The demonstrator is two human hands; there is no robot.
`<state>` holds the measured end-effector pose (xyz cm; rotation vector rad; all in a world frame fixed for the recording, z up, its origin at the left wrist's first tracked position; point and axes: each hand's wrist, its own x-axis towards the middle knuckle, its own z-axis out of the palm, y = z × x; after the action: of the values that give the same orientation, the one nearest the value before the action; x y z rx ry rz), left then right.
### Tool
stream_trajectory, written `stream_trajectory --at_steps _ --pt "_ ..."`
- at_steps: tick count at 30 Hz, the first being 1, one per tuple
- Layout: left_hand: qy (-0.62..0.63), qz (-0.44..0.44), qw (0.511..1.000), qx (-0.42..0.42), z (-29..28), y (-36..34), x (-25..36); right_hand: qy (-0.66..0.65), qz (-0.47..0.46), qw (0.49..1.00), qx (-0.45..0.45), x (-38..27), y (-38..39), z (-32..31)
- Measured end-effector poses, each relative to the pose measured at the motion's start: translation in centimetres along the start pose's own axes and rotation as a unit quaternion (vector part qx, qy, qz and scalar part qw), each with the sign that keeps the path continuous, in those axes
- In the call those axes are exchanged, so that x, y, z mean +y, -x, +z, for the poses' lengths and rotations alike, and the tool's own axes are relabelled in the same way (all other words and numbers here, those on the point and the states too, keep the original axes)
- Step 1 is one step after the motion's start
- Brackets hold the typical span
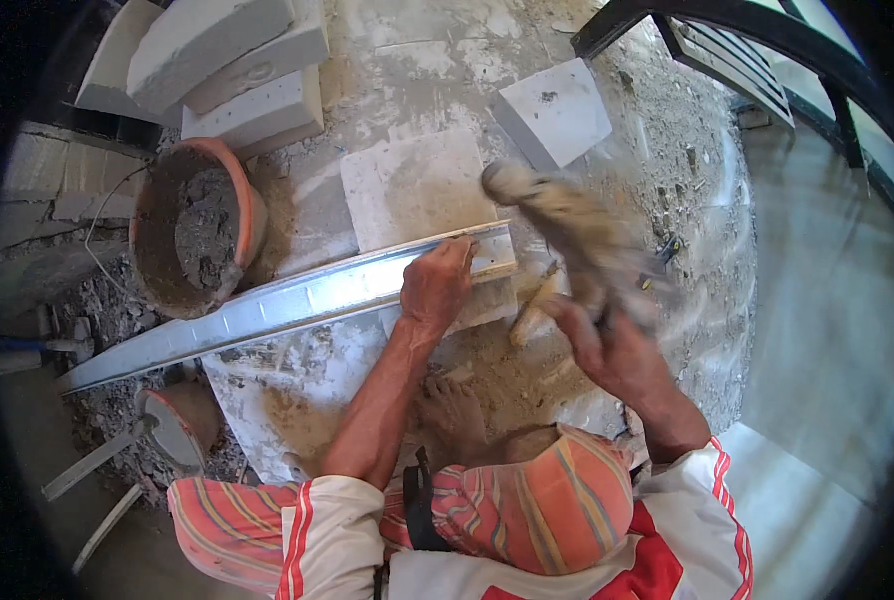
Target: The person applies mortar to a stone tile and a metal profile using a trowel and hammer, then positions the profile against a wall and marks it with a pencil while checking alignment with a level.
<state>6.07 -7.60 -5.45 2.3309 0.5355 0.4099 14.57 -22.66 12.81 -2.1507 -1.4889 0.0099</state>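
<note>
A long silver metal channel [307, 295] lies slantwise across the ground, its right end resting over a pale flat slab [412, 190]. My left hand [437, 285] is closed on top of the channel near that end; what its fingers pinch, if anything, is too small to make out. My right hand [622, 360] is closed round a dusty brown tool [577, 225], smeared by motion, whose rounded end reaches toward the channel's right end. A yellowish stick-like piece [534, 308] lies on the ground between my hands.
An orange-rimmed tub [247, 215] of grey mortar stands left, with a smaller bucket [182, 425] below it. White blocks [217, 60] are stacked at the upper left; another white block [557, 112] sits ahead. A black metal frame [727, 25] borders the upper right. My bare foot [452, 410] is near the channel.
</note>
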Motion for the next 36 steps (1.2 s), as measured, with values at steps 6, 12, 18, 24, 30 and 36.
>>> stream_trajectory --at_steps 6,12,18,24,30,36 --pt "0.009 0.020 1.000 0.015 0.4 0.7 0.1 -0.108 0.201 0.970 -0.088 1.0 3.4 2.4" --pt "0.014 0.031 0.999 0.038 0.7 0.3 -0.2 -0.004 0.137 0.988 -0.065 0.7 1.2 1.8" --pt "0.005 0.020 1.000 0.001 0.5 0.6 -0.6 -0.254 0.187 0.944 0.095 -2.0 1.0 -1.1" --pt "-0.011 0.037 0.998 0.043 0.4 -1.8 -0.3 0.022 0.243 0.951 -0.190 2.6 0.3 2.7" --pt "-0.006 0.023 1.000 0.019 0.6 0.5 -0.4 -0.066 0.084 0.994 0.023 -0.5 0.7 -0.3" --pt "-0.010 0.010 1.000 0.001 0.5 1.0 0.4 -0.056 0.210 0.969 -0.121 2.9 5.1 4.9"
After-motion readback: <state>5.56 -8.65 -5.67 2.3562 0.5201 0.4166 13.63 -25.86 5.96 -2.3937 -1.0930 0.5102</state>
